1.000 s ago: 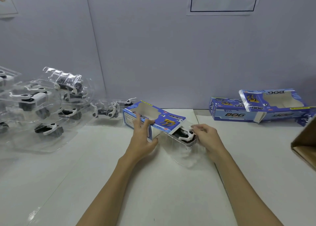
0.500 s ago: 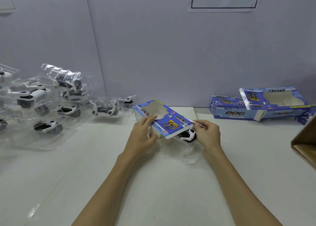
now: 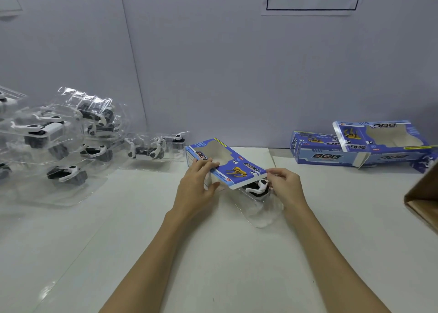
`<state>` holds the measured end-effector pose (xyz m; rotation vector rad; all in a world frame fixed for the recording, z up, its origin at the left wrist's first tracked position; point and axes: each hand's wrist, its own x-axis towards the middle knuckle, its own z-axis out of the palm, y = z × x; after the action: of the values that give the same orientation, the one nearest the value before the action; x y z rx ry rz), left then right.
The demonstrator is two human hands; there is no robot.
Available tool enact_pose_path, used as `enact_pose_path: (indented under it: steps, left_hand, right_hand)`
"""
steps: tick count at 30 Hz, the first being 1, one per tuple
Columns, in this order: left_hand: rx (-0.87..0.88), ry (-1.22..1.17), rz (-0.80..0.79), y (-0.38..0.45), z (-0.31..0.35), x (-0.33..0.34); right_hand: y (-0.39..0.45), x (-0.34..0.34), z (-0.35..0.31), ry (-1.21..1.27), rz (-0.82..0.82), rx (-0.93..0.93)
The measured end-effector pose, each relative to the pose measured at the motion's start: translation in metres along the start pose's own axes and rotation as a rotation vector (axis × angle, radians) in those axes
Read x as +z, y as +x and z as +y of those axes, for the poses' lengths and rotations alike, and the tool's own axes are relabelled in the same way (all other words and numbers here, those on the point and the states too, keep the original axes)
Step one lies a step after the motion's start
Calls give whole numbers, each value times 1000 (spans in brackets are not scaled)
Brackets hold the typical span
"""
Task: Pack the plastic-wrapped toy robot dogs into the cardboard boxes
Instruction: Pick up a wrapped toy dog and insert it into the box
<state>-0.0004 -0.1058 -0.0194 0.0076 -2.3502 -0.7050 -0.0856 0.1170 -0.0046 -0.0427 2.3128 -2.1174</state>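
A blue cardboard "DOG" box (image 3: 237, 168) with a cut-out window lies tilted at the middle of the white table. My left hand (image 3: 198, 189) grips its near left side, thumb under and fingers on top. A clear plastic shell holding a black-and-white toy robot dog (image 3: 258, 188) sticks out of the box's open right end. My right hand (image 3: 288, 188) pinches the shell's far edge beside the dog. Most of the shell is inside the box or hidden under it.
A pile of several plastic-wrapped robot dogs (image 3: 59, 142) fills the left of the table. One more wrapped dog (image 3: 151, 150) lies just left of the box. Two blue boxes (image 3: 362, 146) sit at the back right. A brown carton corner (image 3: 424, 198) juts in at the right edge.
The plastic-wrapped dog has slid further left into the box, with less of the shell showing. The box has turned and shifted a little right, and my right hand has followed it inward.
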Motion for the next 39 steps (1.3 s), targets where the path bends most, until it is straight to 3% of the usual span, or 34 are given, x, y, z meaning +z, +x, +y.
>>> enact_pose_path:
  steps: [5, 7, 10, 13, 17, 20, 23, 26, 29, 32, 35, 39]
  left_hand:
    - [-44, -24, 179, -1, 11, 8]
    - [-30, -127, 18, -3, 7, 7]
    - [-26, -206, -351, -8, 1, -1]
    - [-55, -178, -439, -11, 2, -4]
    - [-52, -175, -336, -9, 7, 0]
    - [11, -140, -136, -7, 9, 3]
    - [-57, -207, 48, -7, 12, 5]
    - [-117, -267, 143, -7, 13, 5]
    - [-110, -404, 90, -9, 14, -2]
    - [-158, -452, 135, -6, 23, -8]
    - [-289, -538, 313, -1, 40, -18]
    - [-340, -729, 437, -1, 57, -31]
  right_hand:
    - [-10, 20, -3, 203, 44, 65]
    - [-15, 28, -3, 288, 50, 30]
    - [-21, 38, -1, 557, -13, 76]
    - [-21, 36, -3, 708, -74, 183]
    - [-16, 27, -6, 677, -103, 224]
    - [-13, 23, -2, 406, -80, 141]
    - [-15, 19, -2, 231, -82, 36]
    - [-23, 22, -7, 292, -145, 45]
    - [-29, 21, -14, 387, -187, 37]
    - [-31, 12, -23, 312, -222, -141]
    - [-39, 12, -35, 187, -200, -435]
    - [-51, 22, -46, 70, 21, -678]
